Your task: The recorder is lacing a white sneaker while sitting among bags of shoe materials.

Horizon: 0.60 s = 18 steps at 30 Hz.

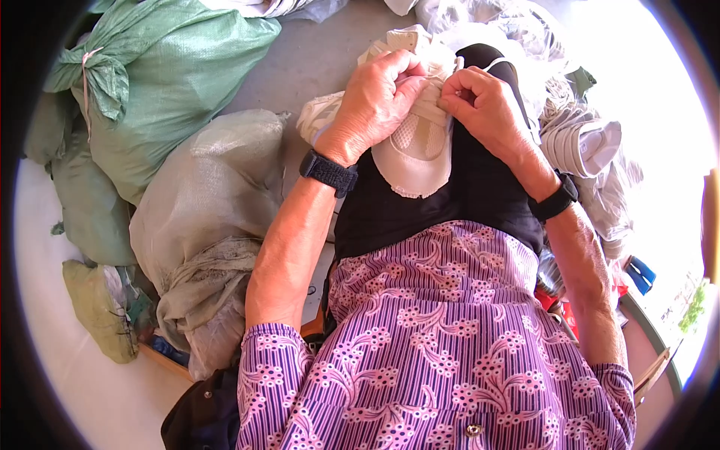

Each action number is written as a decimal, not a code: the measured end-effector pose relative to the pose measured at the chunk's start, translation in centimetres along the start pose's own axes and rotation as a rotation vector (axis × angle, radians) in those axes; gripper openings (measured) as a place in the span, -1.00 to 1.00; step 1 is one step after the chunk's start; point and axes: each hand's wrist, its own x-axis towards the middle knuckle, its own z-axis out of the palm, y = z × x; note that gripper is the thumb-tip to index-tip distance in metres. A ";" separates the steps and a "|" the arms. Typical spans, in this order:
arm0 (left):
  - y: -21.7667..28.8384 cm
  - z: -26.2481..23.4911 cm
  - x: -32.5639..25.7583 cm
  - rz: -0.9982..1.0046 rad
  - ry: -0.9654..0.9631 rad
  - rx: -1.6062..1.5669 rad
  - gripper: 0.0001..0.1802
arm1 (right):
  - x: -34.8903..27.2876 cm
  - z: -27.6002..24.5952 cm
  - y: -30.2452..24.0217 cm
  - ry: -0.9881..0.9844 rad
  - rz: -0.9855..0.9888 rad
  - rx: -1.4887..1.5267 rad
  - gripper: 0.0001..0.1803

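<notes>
A cream shoe upper (412, 166), with a mesh front and a rounded toe pointing toward me, lies across my black-clad lap. My left hand (379, 97) is closed in a pinch at the lacing area, thumb and forefinger pressed together on it. Opposite, my right hand (484, 105) is also pinched closed against the upper's right edge; what lies between its fingertips is hidden. A pale cord (498, 63) curves over my knee just beyond the right hand. Another pale upper (319, 118) shows partly behind my left wrist.
A large green woven sack (176, 75) stands at the far left, with a greyish sack (217, 176) nearer me. Stacked pale shoe parts (581, 146) and clear plastic bags (517, 30) lie on the right. A blue object (640, 275) sits by my right forearm.
</notes>
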 end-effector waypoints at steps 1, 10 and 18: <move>0.0 0.0 0.0 -0.016 -0.008 -0.015 -0.88 | -0.1 -0.1 -0.1 -0.020 0.009 0.009 -0.90; 0.1 -0.3 0.0 -0.098 -0.073 -0.040 -0.88 | 0.1 -0.1 0.0 -0.018 -0.037 0.033 -0.92; 0.0 -0.4 -0.2 -0.144 -0.144 -0.059 -0.88 | 0.2 0.1 -0.1 -0.045 -0.175 -0.115 -0.92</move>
